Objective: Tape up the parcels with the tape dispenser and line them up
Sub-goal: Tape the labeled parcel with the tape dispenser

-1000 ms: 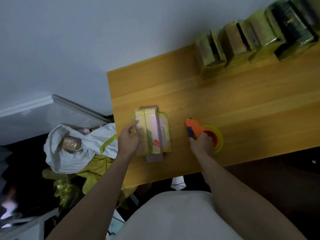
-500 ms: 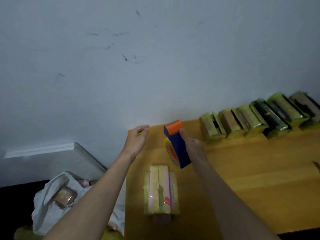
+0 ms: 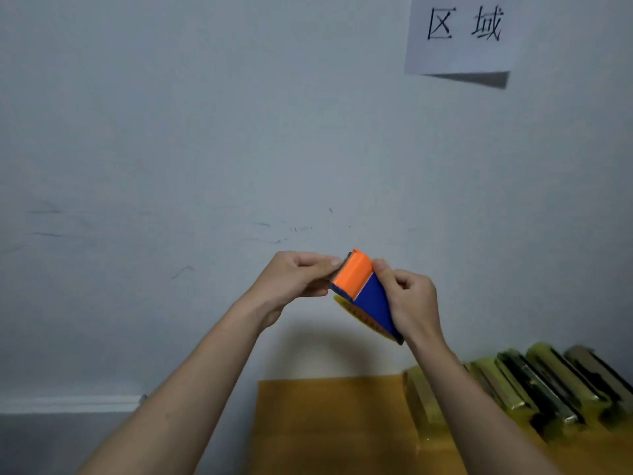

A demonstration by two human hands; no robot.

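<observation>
The left hand (image 3: pixel 294 279) is pinching at the front edge of the tape dispenser (image 3: pixel 364 294), likely finding the tape end. The right hand (image 3: pixel 412 303) is gripping its blue body, up above the table (image 3: pixel 329 423). Taped parcels (image 3: pixel 534 389) are lining the far right; next, the tape needs pulling out.

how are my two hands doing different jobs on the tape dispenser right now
The right hand wraps the tape dispenser along its blue body, carrying it; the left hand only pinches at its orange end. The right grips from the side, the left from the front. Both are raised before the wall.
</observation>
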